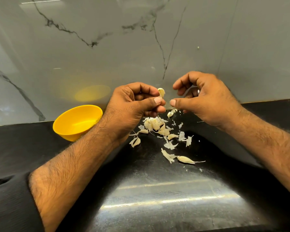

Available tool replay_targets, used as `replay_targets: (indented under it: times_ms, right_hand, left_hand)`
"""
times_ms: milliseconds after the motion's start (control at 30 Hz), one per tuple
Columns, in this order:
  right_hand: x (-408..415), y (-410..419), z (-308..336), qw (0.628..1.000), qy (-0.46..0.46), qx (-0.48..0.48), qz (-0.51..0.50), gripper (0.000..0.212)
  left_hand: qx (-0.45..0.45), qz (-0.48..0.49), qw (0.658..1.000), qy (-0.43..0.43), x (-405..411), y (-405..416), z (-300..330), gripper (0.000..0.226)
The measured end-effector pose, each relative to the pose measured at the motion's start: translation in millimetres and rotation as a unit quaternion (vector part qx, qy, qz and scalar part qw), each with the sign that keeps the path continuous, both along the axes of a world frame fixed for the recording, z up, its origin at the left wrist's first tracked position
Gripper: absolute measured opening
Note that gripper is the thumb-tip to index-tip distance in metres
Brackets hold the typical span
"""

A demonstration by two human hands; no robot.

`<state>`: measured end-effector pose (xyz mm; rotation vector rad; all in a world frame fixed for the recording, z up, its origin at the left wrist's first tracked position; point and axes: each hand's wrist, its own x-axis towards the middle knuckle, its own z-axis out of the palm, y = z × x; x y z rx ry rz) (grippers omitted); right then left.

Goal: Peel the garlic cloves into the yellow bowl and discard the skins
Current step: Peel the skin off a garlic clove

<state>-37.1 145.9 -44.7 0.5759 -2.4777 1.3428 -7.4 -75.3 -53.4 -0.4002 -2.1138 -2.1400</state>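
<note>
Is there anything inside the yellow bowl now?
The visible inside of the yellow bowl shows no peeled cloves, only bare yellow surface. The left forearm covers its right edge, so that part cannot be checked.

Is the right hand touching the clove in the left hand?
Apart. The head view shows the clove pinched by the left hand; a gap of grey wall separates it from the right hand.

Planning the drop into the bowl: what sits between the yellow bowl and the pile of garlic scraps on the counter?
In the head view, the left hand and its forearm cross that stretch, covering the yellow bowl at its right rim; the scrap pile lies beyond.
</note>
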Motion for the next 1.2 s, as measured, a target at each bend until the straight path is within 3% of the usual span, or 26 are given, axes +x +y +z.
replay_targets:
  times_ms: [133, 267, 533, 1200]
  right_hand:
    - [6.4, -4.8, 2.5, 0.997, 0.016, -0.023, 0.070, 0.020]
    - [7.1, -5.9, 1.9, 0.997, 0.028, -0.020, 0.073, 0.014]
    - [6.1, -2.9, 5.3, 0.991, -0.002, -0.086, 0.105, 0.017]
    - [6.7, -2.6, 3.9, 0.983, -0.027, -0.119, 0.137, 0.020]
  left_hand:
    - [-0.014, -0.011, 1.000, 0.000, 1.6, 1.0, -0.2, 0.013]
    - [-0.056, -0.011, 0.998, 0.016, 2.5, 0.3, -2.2, 0.016]
    - [-0.199, 0.075, 0.968, 0.134, -2.9, -7.2, -1.1, 0.006]
    - [-0.150, -0.003, 0.983, 0.103, -3.4, -6.7, -3.7, 0.010]
